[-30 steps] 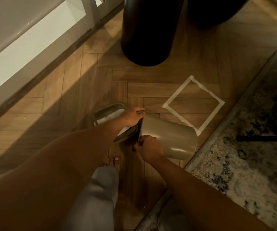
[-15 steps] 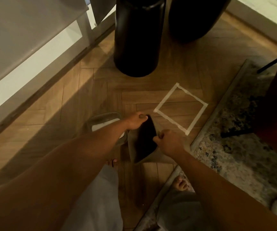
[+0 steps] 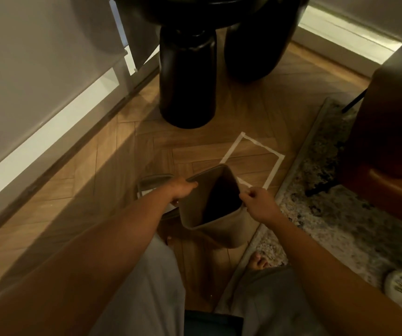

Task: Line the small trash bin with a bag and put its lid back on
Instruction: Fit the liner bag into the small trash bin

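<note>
Tan, smooth-walled bin (image 3: 215,229) with rounded-square mouth, held above the herringbone wood floor (image 3: 112,170), near a white tape square (image 3: 277,163). Left hand (image 3: 183,190) and right hand (image 3: 259,203) pinch opposite rims, fingers closed on them. Lid (image 3: 154,179) (partly hidden) lies behind the left wrist. Mottled rug (image 3: 340,214) at right.

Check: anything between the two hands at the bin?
Head view: only the bin's dark open mouth lies between left hand and right hand, each gripping its rim.
</note>
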